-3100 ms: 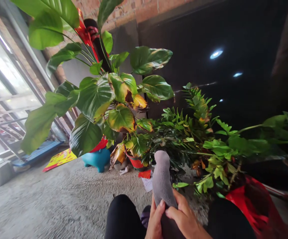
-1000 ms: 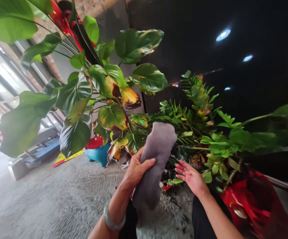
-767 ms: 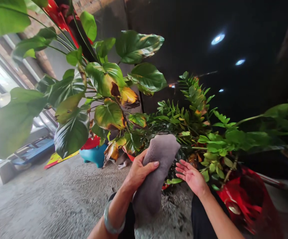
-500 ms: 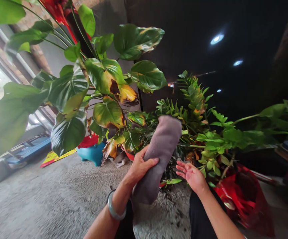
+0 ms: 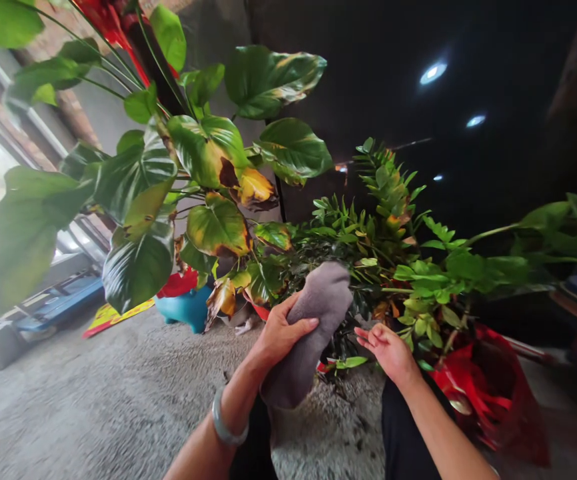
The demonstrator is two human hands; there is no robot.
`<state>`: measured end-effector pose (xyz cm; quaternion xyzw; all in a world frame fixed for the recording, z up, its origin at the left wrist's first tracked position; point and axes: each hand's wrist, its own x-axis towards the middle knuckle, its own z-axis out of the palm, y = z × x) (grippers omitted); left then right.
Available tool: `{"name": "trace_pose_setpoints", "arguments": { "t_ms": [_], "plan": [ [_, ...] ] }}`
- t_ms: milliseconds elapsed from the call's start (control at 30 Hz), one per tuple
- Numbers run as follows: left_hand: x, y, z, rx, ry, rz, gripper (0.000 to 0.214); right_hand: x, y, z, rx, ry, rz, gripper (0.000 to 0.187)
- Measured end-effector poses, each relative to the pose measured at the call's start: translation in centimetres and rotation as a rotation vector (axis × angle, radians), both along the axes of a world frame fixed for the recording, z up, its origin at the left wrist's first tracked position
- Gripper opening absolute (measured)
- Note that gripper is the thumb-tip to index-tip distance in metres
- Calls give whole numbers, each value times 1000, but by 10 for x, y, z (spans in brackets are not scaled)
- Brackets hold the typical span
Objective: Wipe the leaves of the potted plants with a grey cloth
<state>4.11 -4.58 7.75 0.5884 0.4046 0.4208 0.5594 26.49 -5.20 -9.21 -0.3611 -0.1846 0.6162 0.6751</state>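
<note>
A folded grey cloth (image 5: 313,320) is gripped around its middle by my left hand (image 5: 281,333), thumb on top. Its upper end droops and its lower end hangs over the floor between my legs. My right hand (image 5: 386,350) is held just right of the cloth, apart from it, with nothing visible in it and its fingers partly curled and partly stretched. Behind both hands is a low plant with small green leaves (image 5: 428,273). To the left rises a large-leaved plant (image 5: 218,223), some of its leaves yellow and brown at the edges.
A red plastic bag (image 5: 493,393) is on the right by my knee. A turquoise pot (image 5: 183,308) stands on the rough grey floor (image 5: 118,393) under the big leaves. A blue trolley (image 5: 63,300) is at the far left, and a dark glossy wall (image 5: 393,73) rises behind.
The top of the cloth has dropped and folded over, so it looks shorter. My right hand has shifted slightly right and down, and its fingers have curled more. The left hand keeps its grip.
</note>
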Motion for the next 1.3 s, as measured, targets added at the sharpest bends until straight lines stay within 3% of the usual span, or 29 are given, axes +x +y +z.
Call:
{"name": "trace_pose_setpoints", "arguments": {
  "t_ms": [200,400,533,633,733,833,900,933,1033,1100,1200,1233,1300],
  "plan": [
    [0,4,4,32,-36,-8,62,-6,-1,5,-16,14,-45,26],
    [-12,-1,-12,62,132,27,60,-6,11,3,-119,13,-179,26],
    [-16,7,-5,78,138,117,61,-12,29,9,-114,1,-253,42],
    [-6,18,-4,140,108,188,57,-21,37,11,-107,-22,-268,41],
    [3,18,-23,95,108,90,53,-26,38,9,-125,-41,-272,34],
    [-1,5,-40,-41,183,-189,50,-22,34,7,-139,-35,-295,34],
    [-8,-2,-35,-104,181,-304,53,-18,32,9,-138,-19,-305,35],
    [-11,-3,-27,-103,154,-299,57,-16,31,11,-133,-13,-304,36],
    [-10,8,3,-28,54,-122,66,-16,31,16,-111,-6,-276,38],
    [-2,19,10,22,-5,8,66,-18,31,18,-92,-9,-247,38],
    [7,25,-9,53,-6,119,59,-19,29,19,-69,-20,-205,39],
    [7,22,-20,30,33,89,55,-19,28,18,-64,-27,-191,39],
    [-1,7,-38,-66,149,-100,48,-17,26,16,-57,-46,-161,38]
  ]
}}
